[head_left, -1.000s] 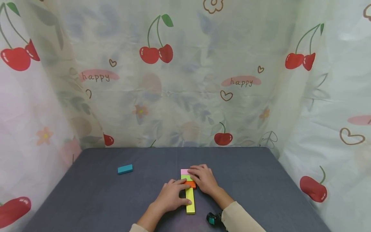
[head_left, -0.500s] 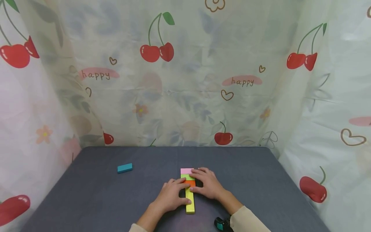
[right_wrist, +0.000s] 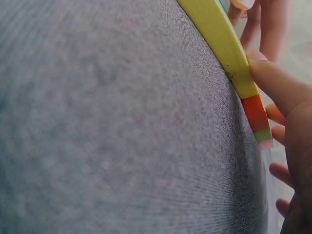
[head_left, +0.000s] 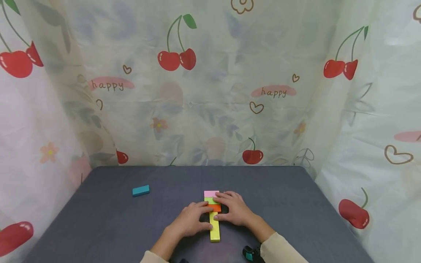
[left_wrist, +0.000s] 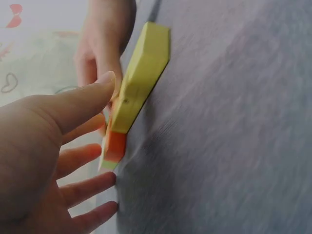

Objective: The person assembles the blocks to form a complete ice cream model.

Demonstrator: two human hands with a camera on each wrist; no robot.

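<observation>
Four flat blocks lie together on the dark cloth in the head view: a yellow block points toward me, and orange, green and pink ones lie crosswise beyond its far end. From the left my left hand reaches in, fingertips at the orange block and thumb at the yellow block's side. My right hand rests against the right side, its thumb on the yellow block and its fingertips over the green and pink ones. In both wrist views the fingers are extended and spread along the row.
A blue block lies apart at the back left of the cloth-covered table. Cherry-print curtains hang behind it and at both sides. A dark wrist device shows by the right sleeve.
My right hand has shifted back to the right, bringing its thumb into view on the yellow block. The left hand has barely moved, and the blocks stay in the same arrangement.
</observation>
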